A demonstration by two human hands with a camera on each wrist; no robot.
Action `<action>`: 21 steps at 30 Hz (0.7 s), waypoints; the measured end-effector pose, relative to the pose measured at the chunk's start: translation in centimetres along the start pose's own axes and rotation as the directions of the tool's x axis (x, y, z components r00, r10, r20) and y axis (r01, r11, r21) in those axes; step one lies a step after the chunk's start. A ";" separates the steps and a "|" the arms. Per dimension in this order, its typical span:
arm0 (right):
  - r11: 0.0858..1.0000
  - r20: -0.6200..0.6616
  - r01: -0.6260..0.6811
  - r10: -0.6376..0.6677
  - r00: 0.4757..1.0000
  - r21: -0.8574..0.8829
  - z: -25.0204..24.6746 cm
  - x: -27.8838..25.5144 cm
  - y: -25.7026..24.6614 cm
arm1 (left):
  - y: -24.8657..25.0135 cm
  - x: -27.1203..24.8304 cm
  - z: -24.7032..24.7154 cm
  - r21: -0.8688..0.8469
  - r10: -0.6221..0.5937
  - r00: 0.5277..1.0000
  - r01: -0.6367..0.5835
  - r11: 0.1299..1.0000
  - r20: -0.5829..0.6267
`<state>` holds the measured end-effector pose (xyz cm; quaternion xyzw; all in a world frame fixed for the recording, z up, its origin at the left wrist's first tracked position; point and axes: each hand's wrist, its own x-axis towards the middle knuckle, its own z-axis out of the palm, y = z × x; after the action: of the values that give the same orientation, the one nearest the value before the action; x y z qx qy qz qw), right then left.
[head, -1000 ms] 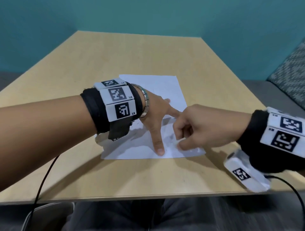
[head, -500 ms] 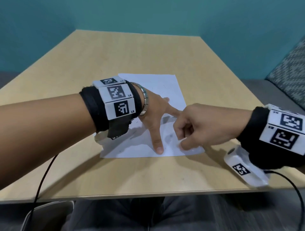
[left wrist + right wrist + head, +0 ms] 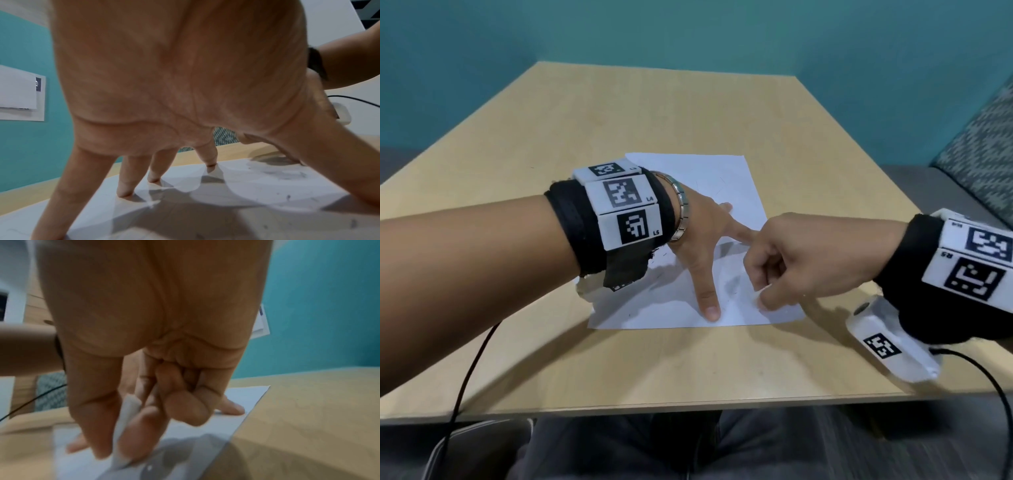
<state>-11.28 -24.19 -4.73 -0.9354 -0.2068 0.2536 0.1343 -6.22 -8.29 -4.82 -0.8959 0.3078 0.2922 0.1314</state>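
Note:
A white sheet of paper (image 3: 705,178) lies on the wooden table (image 3: 654,102). My left hand (image 3: 705,253) is spread on the sheet, its straight fingertips (image 3: 123,193) pressing it down. My right hand (image 3: 760,291) is curled just right of the left thumb. It pinches a small white eraser (image 3: 123,434) between thumb and forefinger, with the eraser's end down on the paper (image 3: 242,395). A grey pencil smudge (image 3: 732,284) marks the sheet between the two hands, and the smudge (image 3: 281,172) also shows in the left wrist view.
The table's near edge (image 3: 688,407) runs just in front of my lap. Black cables (image 3: 469,370) hang from both wrists over that edge. A patterned cushion (image 3: 983,144) sits to the right of the table. Teal walls stand behind.
The right hand with the eraser has shifted only slightly over the smudge. The left hand has stayed pressed on the paper.

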 end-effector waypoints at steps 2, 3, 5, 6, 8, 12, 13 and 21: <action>1.000 -0.049 -0.018 0.017 0.999 -0.005 -0.4 0.2 0.3 | 0.0 0.1 0.0 -0.002 0.001 1.000 -0.001 1.000 -0.005; 1.000 -0.086 -0.025 0.024 0.996 -0.005 -0.5 0.3 0.4 | 0.0 0.1 0.0 0.000 0.000 1.000 0.000 1.000 -0.009; 1.000 -0.077 -0.011 0.011 0.997 0.001 -0.4 0.3 0.3 | 0.0 0.1 0.1 0.005 0.002 1.000 -0.002 1.000 -0.009; 1.000 -0.034 0.000 0.000 0.999 0.000 -0.2 0.3 0.0 | 0.0 0.1 0.1 0.004 0.003 1.000 -0.003 1.000 -0.005; 1.000 0.013 -0.008 0.009 1.000 -0.011 -0.4 0.2 -0.1 | -0.1 0.1 0.1 0.001 0.003 1.000 -0.003 1.000 0.002; 1.000 -0.064 -0.022 0.021 0.998 -0.015 -0.7 0.5 0.1 | -0.1 0.1 0.0 0.006 0.001 1.000 -0.001 1.000 -0.007; 1.000 -0.029 -0.010 0.010 1.000 -0.012 -0.6 0.5 -0.1 | -0.1 0.1 0.0 0.002 0.002 1.000 -0.002 1.000 -0.009; 1.000 0.043 -0.001 0.001 0.999 -0.005 -0.5 0.7 -0.6 | -0.1 0.1 0.0 -0.009 0.009 1.000 -0.009 1.000 -0.008</action>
<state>-10.70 -23.43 -4.36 -0.9302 -0.2097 0.2732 0.1271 -6.13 -8.20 -4.88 -0.8961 0.3111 0.2908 0.1248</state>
